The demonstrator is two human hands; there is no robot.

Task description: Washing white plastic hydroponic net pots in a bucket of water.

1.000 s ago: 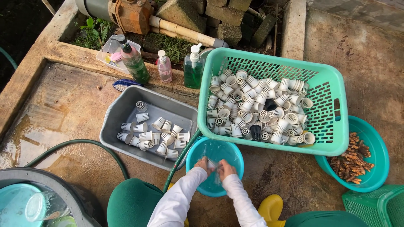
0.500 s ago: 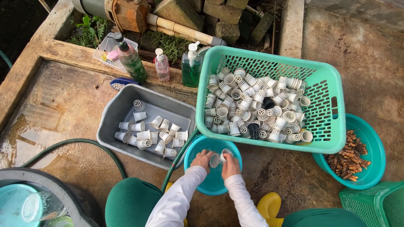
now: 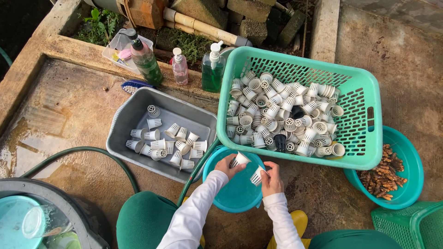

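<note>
Both hands have come up out of the blue basin since a moment ago, and each now carries its own cup instead of sharing one between them.

Far left, a dark round bin [image 3: 69, 216] holds a pale lid, and a green hose [image 3: 87, 154] curves across the wet concrete floor toward the basin. Beyond it sits the grey tub [image 3: 134, 115], with a loose scatter of white slotted net cups [image 3: 168, 143] lying on their sides inside. Along the ledge behind stand a green bottle [image 3: 144, 57], a pink bottle [image 3: 180, 68] and a green pump bottle [image 3: 212, 69].

The left hand [image 3: 226, 165] grasps a white net cup [image 3: 240, 159] by its narrow end, fingers wrapped round it, above the near rim of the blue basin [image 3: 235, 193]. Just beside it, the right hand [image 3: 271, 177] pinches a second white cup [image 3: 257, 176] between thumb and fingers, also over the basin. The two cups are near each other but apart.

Right of the hands, the teal basket [image 3: 369, 138] is heaped with more white cups, its front edge resting over the basin. Further right, a teal bowl [image 3: 408, 157] holds brownish roots [image 3: 383, 173].
</note>
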